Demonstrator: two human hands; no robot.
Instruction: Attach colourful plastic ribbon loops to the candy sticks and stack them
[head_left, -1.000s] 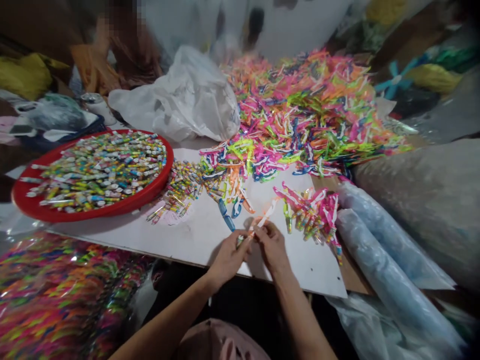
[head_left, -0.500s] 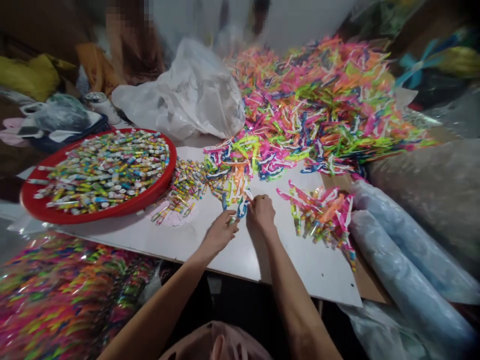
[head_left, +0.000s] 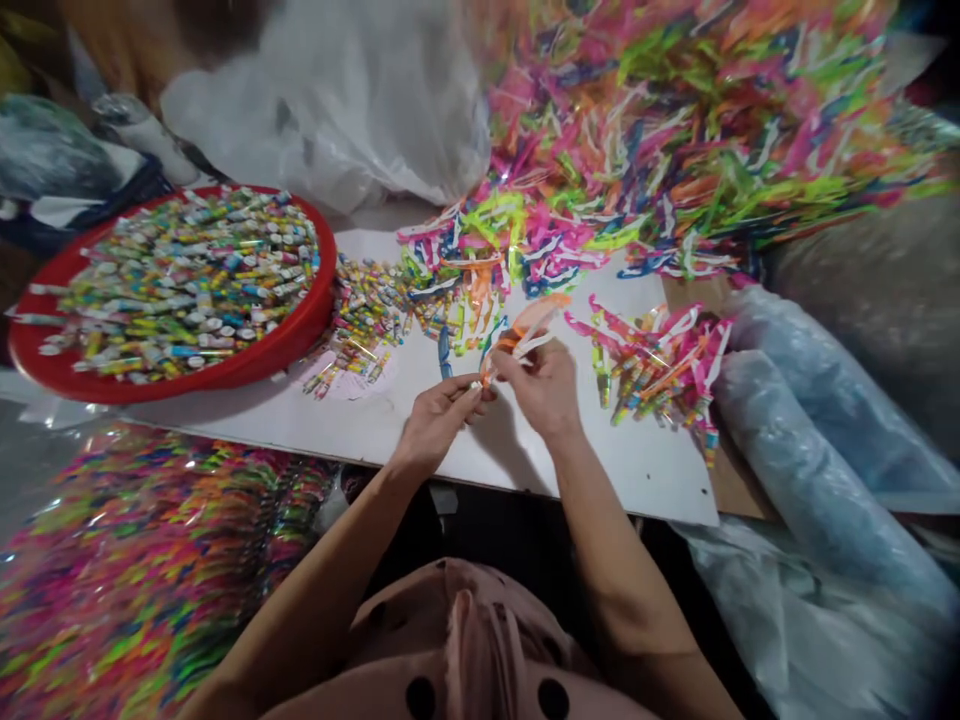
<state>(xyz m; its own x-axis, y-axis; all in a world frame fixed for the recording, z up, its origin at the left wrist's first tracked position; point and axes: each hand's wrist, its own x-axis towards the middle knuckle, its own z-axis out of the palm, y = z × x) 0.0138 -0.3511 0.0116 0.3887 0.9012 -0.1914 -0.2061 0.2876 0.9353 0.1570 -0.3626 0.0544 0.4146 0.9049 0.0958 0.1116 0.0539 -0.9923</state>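
Over the white board, my two hands meet. My right hand (head_left: 546, 385) is closed around an orange-and-white plastic strip (head_left: 540, 318), whose loose end fans out above the fingers. My left hand (head_left: 439, 420) pinches a small white-tipped tube (head_left: 476, 386), mostly hidden by the fingertips, against the strip's lower end. Just beyond them lie a dark blue strip (head_left: 445, 352) and a few yellow-green printed tubes (head_left: 471, 322). To the right of my right hand is a small heap of pink and orange strips with tubes attached (head_left: 660, 360).
A red basin (head_left: 247, 375) full of small printed tubes stands at left, with loose tubes (head_left: 367, 310) beside it. Behind are a white plastic bag (head_left: 337, 110) and a large pile of coloured strips (head_left: 675, 130). Rolled clear plastic (head_left: 810, 430) lies at right; bundled strips (head_left: 150, 560) sit lower left.
My hands have come together, and the right now holds an orange strip. The blue-and-white strip by the fingers is no longer plainly visible. The view has tipped downward.
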